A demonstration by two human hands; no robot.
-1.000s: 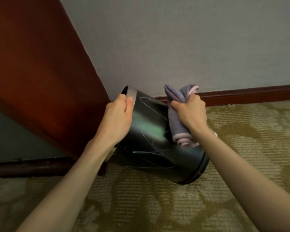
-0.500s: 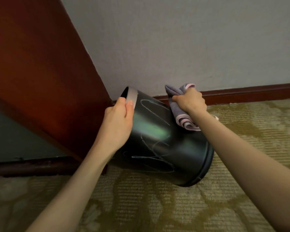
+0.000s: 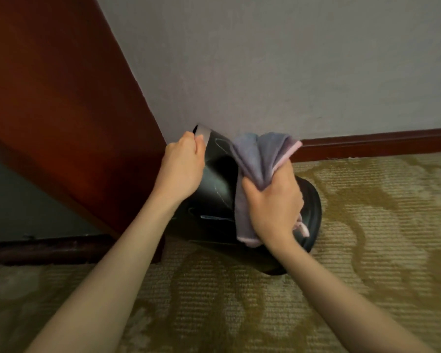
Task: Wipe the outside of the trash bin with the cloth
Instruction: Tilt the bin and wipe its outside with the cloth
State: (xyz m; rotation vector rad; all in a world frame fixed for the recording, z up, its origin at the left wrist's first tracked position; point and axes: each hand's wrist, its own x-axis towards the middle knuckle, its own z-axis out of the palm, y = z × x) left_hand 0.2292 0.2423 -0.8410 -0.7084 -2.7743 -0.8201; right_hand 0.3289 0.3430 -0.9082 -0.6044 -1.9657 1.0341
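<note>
You had the trash bin tipped at the foot of the wall, left hand gripping its rim, right hand fisted round the cloth on its side. Pale scribbles showed; wiping looked unfinished.

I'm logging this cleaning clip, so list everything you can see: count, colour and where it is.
trash bin: one, black, tilted over the carpet near the wall
cloth: one, grey-purple with pink edge, bunched against the bin's side
carpet: one, beige-olive patterned, floor
wall: one, pale grey, behind
baseboard: one, red-brown, at the wall's foot
wooden panel: one, red-brown, left
left hand: one, grips the bin's rim
right hand: one, grips the cloth
</note>
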